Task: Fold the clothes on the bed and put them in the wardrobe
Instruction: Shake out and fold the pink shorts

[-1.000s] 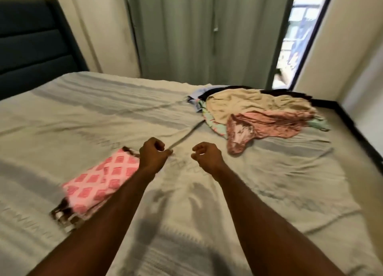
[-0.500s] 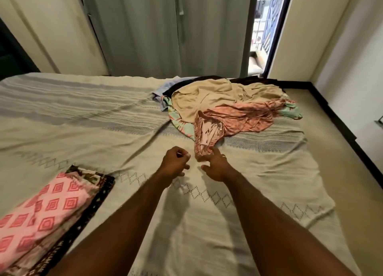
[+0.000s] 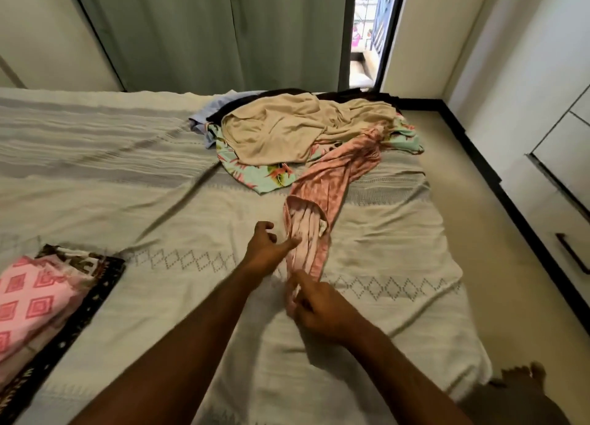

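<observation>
- The right hand pinches the near end of a long salmon-pink patterned cloth garment, fingers curled into the fabric.
- The left hand lies against the garment's left edge, fingers loosely spread, gripping nothing.
- The garment stretches across the pale woven bedspread from the heap of unfolded clothes.
- A folded pink diamond-print stack lies at the left.

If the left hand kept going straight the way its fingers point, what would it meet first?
The left hand points right and slightly away, at the pink garment that the right hand is pinching. Its fingertips look at or almost on that fabric already; depth is unclear.
</observation>
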A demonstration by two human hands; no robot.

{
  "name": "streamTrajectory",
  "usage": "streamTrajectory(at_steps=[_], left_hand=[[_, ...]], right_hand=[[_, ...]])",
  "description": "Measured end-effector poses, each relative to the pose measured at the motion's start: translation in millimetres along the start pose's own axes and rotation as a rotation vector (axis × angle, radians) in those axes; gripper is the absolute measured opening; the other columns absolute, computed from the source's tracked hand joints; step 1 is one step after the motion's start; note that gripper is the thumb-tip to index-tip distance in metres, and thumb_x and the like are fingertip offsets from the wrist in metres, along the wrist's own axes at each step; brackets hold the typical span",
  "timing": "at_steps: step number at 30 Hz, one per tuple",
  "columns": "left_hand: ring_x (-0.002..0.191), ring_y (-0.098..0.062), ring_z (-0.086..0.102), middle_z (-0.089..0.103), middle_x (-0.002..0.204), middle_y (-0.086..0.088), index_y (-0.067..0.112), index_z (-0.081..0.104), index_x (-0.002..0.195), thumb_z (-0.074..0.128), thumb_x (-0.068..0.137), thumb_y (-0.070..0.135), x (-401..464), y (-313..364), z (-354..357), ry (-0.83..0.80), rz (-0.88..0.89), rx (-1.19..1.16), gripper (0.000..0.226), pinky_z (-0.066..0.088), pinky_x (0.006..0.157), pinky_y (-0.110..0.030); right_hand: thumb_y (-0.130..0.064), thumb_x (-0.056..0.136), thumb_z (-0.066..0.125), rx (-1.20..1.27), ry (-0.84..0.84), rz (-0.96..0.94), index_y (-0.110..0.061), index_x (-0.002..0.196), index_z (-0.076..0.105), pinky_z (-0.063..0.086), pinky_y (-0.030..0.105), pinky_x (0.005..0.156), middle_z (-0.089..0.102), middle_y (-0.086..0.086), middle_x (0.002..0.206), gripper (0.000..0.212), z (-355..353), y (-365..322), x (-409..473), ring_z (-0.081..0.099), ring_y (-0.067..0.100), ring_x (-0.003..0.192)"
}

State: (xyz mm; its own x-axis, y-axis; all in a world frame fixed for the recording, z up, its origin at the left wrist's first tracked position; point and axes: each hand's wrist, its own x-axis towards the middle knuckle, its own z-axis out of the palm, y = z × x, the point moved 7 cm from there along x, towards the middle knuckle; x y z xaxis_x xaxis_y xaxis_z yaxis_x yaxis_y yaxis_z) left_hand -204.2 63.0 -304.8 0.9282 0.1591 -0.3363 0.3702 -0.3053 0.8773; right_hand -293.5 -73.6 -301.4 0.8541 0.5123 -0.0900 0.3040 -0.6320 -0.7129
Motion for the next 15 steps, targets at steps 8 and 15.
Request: streamTrajectory(at_steps=[8, 15], left_hand=[[0.143, -0.032, 0.024, 0.017, 0.161, -0.007, 0.033, 0.024, 0.154, 0.077, 0.079, 0.023, -17.0, 39.1, 60.2, -0.003, 0.416, 0.764, 0.092, 0.037, 0.110, -0.057], [0.108, -0.037, 0.062, 0.065, 0.122, -0.016, 0.025, 0.049, 0.136, 0.071, 0.080, 0.041, -4.0, 45.7, 60.5, -0.123, 0.306, 0.665, 0.063, 0.052, 0.090, -0.044]], right_hand=[[-0.065, 0.094, 0.045, -0.119, 0.062, 0.248, -0.033, 0.124, 0.043, 0.054, 0.037, 0.077, 0.072, 0.003, 0.108, 0.044, -23.9, 23.1, -84.3, 0.068, 0.025, 0.090], [-0.062, 0.101, 0.036, -0.206, 0.274, 0.606, -0.011, 0.093, 0.073, 0.047, 0.034, 0.072, 0.073, 0.011, 0.093, 0.063, -69.9, 67.5, -119.0, 0.068, 0.031, 0.088]])
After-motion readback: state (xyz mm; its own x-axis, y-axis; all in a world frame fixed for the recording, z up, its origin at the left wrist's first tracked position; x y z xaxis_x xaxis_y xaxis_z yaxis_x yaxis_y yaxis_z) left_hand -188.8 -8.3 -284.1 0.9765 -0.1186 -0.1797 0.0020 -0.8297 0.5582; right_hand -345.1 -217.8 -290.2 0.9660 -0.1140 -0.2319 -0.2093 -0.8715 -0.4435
